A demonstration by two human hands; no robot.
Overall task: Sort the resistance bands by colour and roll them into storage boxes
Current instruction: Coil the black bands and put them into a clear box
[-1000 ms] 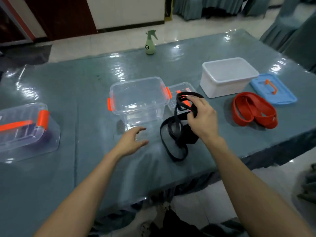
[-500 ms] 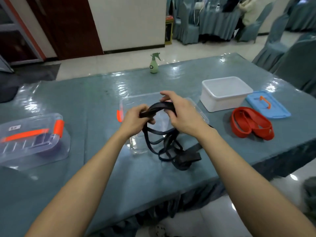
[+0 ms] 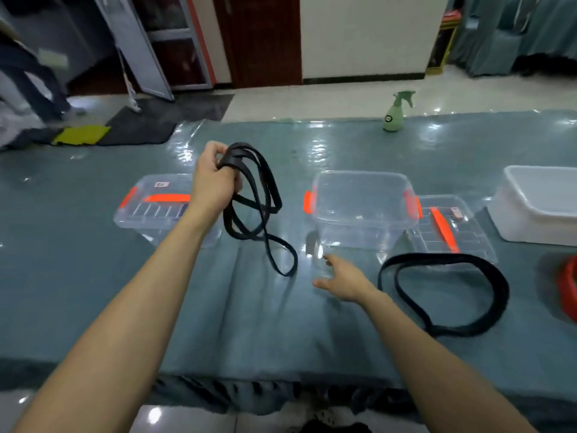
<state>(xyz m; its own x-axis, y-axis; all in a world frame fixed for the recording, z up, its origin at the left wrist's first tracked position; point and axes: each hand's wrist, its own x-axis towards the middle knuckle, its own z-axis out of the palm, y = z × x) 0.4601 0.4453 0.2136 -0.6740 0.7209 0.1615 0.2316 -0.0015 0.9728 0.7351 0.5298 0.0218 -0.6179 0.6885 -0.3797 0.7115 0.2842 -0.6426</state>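
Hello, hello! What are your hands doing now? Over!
Left hand gripping thin black bands. Right hand open, empty. Wide black band on table. Clear box unobstructed.

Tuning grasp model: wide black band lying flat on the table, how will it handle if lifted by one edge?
Probably floppy: the wide black band lies as a slack loop, and the thin black bands hang limp from the left hand. Likely light. Its matte surface suggests decent grip, not slippery.

Green spray bottle [image 3: 394, 115] upright at the far table [image 3: 93, 276] edge, beyond the right hand; yellow cloth [image 3: 81, 135] on a dark floor mat [image 3: 175, 112], far left of the left hand.
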